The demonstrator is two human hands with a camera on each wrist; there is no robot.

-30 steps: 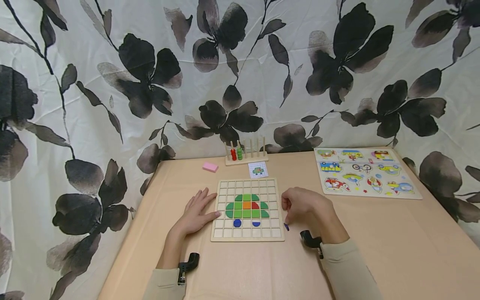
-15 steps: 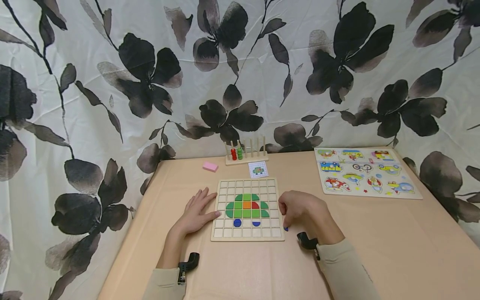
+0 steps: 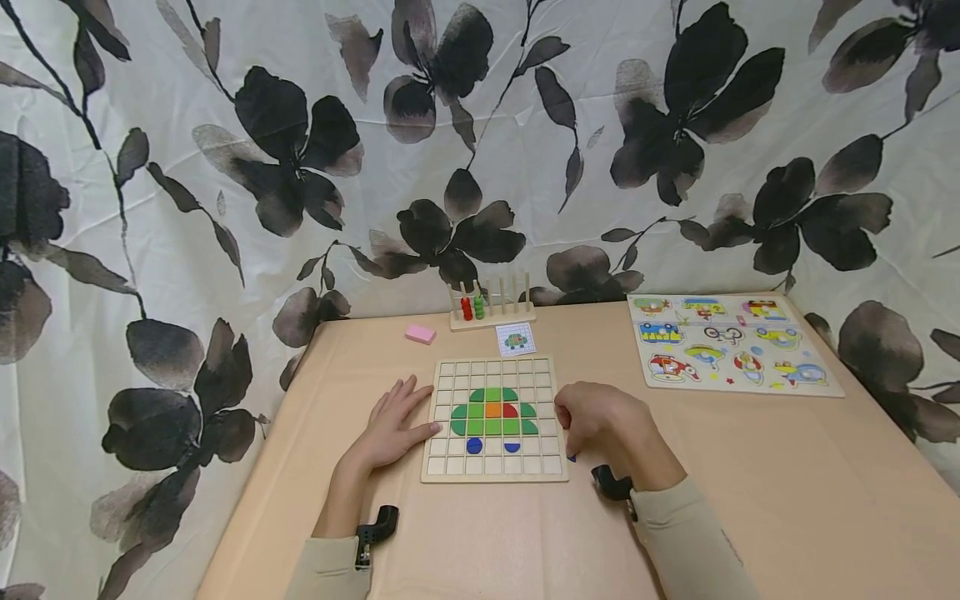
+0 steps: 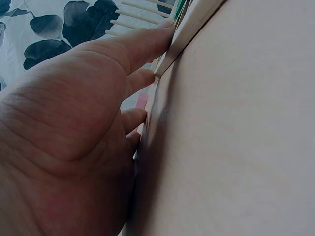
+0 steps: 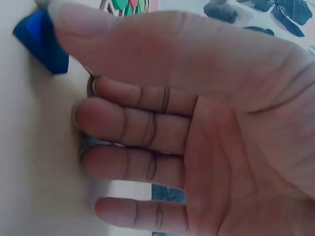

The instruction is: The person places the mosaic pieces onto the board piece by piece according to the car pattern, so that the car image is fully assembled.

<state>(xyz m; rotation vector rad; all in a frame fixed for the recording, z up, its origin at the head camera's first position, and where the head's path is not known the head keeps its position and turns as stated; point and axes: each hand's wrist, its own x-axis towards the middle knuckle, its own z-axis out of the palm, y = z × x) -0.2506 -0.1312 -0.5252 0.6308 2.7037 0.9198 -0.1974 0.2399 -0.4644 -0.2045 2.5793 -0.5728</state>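
In the head view a wooden grid board (image 3: 442,468) holds green, orange, red and blue tiles in a rounded figure. A blue round shape (image 3: 474,446) and a blue half-round shape (image 3: 512,447) sit below the green ones. My left hand (image 3: 393,429) lies with fingers spread at the board's left edge, its fingertips right at the rim. By the right edge, my right hand (image 3: 600,417) has curled fingers and holds a small blue tile (image 5: 42,37) at the thumb tip. The tile is tilted close over the table, its shape partly hidden by the thumb (image 5: 128,49).
Behind the board lie a picture card (image 3: 516,339) and a pink block (image 3: 420,333). A wooden peg stand (image 3: 506,317) with red and green beads stands at the back. To the right is a puzzle board (image 3: 735,346) with vehicle pictures, before a floral curtain (image 3: 555,167).
My right hand has shifted slightly left, closer to the board's edge, and the blue tile shows less under the thumb. The left hand stays where it was.
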